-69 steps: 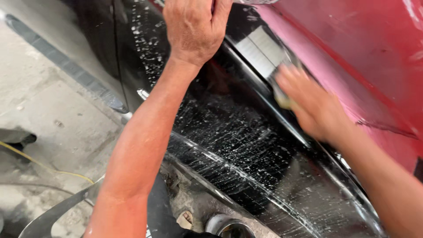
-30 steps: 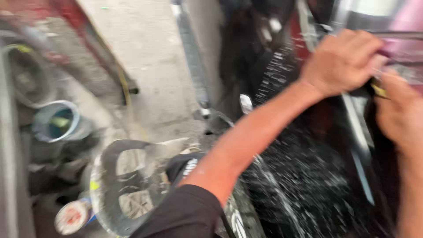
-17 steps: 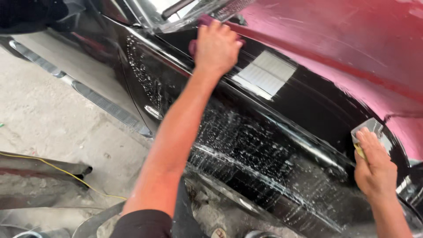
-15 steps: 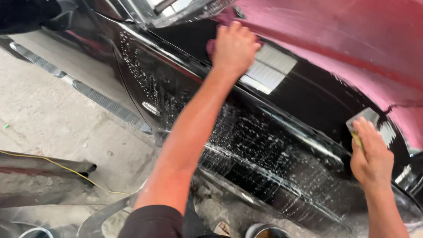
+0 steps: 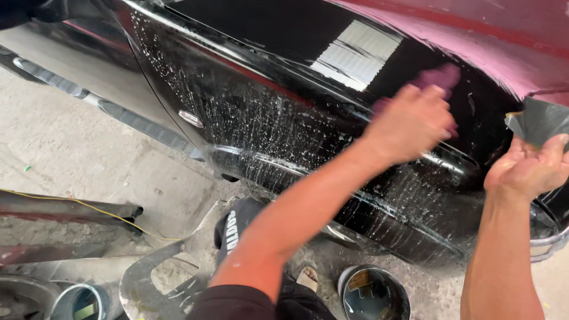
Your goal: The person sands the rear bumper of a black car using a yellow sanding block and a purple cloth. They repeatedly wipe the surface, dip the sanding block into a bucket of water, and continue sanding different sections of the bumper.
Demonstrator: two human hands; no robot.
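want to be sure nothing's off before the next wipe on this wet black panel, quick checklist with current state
1. Left hand on the purple cloth against the black panel: ok.
2. Right hand holds the grey sheet at the panel's edge: ok.
3. Panel wet, water streaks showing: ok.
4. Grip of the left fingers on the cloth: cannot tell, blurred.
5. Black bucket on the floor below the panel, close to the feet: not ok.
6. Yellow cord lies apart from the hands: ok.

Rough concrete floor (image 5: 77,160), dusty. On it: a round tin (image 5: 373,292) w/ dark liquid below the car, a thin yellow cord (image 5: 89,207) running across, dark metal bars (image 5: 65,213) at left, a cut-out metal bracket (image 5: 160,278) nearby.
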